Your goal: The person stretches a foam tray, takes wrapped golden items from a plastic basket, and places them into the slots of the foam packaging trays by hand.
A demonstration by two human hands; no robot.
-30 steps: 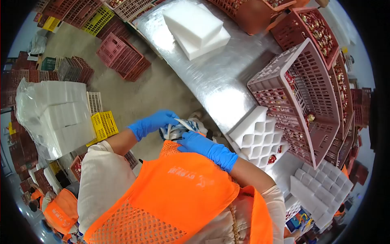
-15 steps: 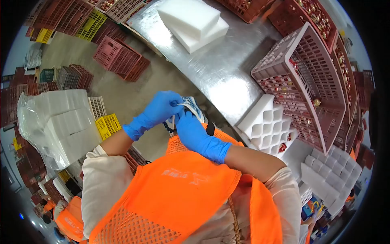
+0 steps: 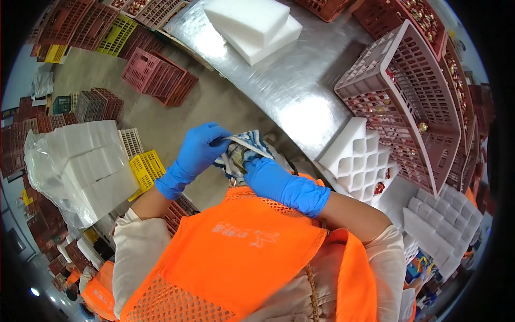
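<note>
A small blue-and-white patterned cloth pouch (image 3: 260, 140) with a pale edge is held in front of my chest, above the orange vest (image 3: 236, 231). My left hand (image 3: 201, 146), in a blue glove, pinches the pouch's edge on its left side. My right hand (image 3: 271, 180), also gloved in blue, has its fingers in the mouth of the pouch. Those fingertips are partly hidden, so whether they grip anything is unclear. Something dull greenish shows inside the opening, too small to name.
To the right stands a metal table (image 3: 257, 86) with white foam blocks (image 3: 249, 24), a white divided foam tray (image 3: 359, 161) and a tilted pinkish plastic crate (image 3: 424, 102). Stacked crates (image 3: 158, 75) and plastic-wrapped white foam (image 3: 91, 166) are at left. Another person's orange vest (image 3: 99, 290) shows lower left.
My hands have moved apart and the pouch's mouth has opened wider. My right hand has shifted right and down, its fingers now at the opening. My left hand has moved slightly left.
</note>
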